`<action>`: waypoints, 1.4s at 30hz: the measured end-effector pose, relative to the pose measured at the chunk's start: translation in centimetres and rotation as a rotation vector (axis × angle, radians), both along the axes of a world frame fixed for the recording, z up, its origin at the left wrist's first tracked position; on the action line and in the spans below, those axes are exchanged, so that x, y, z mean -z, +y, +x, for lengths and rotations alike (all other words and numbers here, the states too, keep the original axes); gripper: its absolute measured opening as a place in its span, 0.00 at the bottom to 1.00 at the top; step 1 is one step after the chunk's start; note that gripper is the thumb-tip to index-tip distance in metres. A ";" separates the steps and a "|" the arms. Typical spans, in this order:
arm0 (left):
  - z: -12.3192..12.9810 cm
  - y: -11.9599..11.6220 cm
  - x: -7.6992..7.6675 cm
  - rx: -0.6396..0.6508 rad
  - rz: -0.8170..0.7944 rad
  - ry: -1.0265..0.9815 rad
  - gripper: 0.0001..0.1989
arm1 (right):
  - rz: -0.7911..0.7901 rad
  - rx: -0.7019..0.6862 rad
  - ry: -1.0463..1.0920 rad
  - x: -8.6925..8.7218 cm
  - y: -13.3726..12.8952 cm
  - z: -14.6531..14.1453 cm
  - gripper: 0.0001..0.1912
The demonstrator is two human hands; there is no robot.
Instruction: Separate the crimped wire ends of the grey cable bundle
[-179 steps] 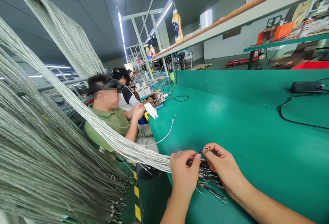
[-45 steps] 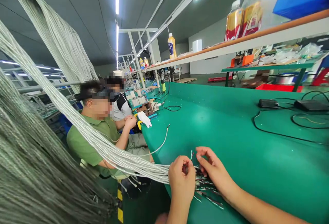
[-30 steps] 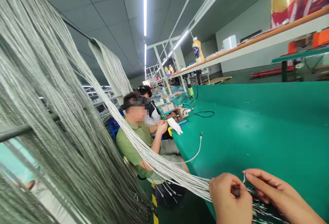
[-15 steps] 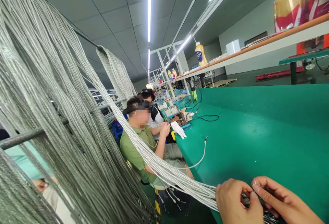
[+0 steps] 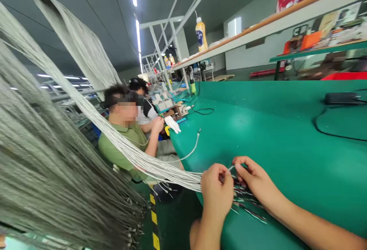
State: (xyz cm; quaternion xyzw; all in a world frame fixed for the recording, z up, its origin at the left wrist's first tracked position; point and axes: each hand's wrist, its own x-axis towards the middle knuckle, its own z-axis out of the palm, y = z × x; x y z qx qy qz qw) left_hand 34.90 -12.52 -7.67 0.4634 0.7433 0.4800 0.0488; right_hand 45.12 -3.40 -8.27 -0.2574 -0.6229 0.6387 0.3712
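**Inspector:** State your left hand, please.

**Operator:** My left hand (image 5: 216, 192) is curled closed around the end of a long bundle of thin grey-white sheathed cables (image 5: 149, 166), fingers folded over it, so I record that as holding. The bundle comes down from the upper left of my view, its long axis running slantwise into that fist, which makes this the nearer hand to it.

**Inspector:** And the right?

**Operator:** My right hand (image 5: 256, 177) is narrow, thumb and forefinger drawn toward a fine pale wire end (image 5: 231, 168) standing up between my hands. Whether that wire is actually pinched I cannot tell (the fingers hide the contact).

**Inspector:** Where do the cable ends lie?

**Operator:** Fanned out past my fist, a spray of striped red, black and white wires (image 5: 246, 200) rests on the flat green bench mat (image 5: 275, 135), running rightward and toward me, closer under my right hand than my left.

**Inspector:** Anything close by?

**Operator:** To my left, a co-worker in an olive polo shirt (image 5: 122, 146) sits at the bench edge, and a white cotton glove (image 5: 172, 124) lies on the mat beyond a loose white cable (image 5: 193, 150)
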 end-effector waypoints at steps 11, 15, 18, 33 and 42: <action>-0.4 0.1 -0.1 0.040 0.016 -0.025 0.08 | -0.077 -0.045 0.053 -0.4 0.0 -0.1 0.18; -0.5 0.1 0.1 0.070 0.032 -0.041 0.08 | -0.059 -0.050 0.084 -0.2 0.1 -0.2 0.19; -0.6 0.0 0.0 0.080 0.010 -0.018 0.09 | -0.055 -0.055 0.103 -0.3 0.1 -0.1 0.20; -0.7 -0.2 -0.1 0.124 0.041 -0.118 0.13 | -0.142 -0.045 0.092 -1.2 -0.1 -0.1 0.22; -0.8 0.1 0.5 0.101 0.082 -0.181 0.14 | -0.090 -0.080 0.093 -0.9 -0.1 -0.1 0.21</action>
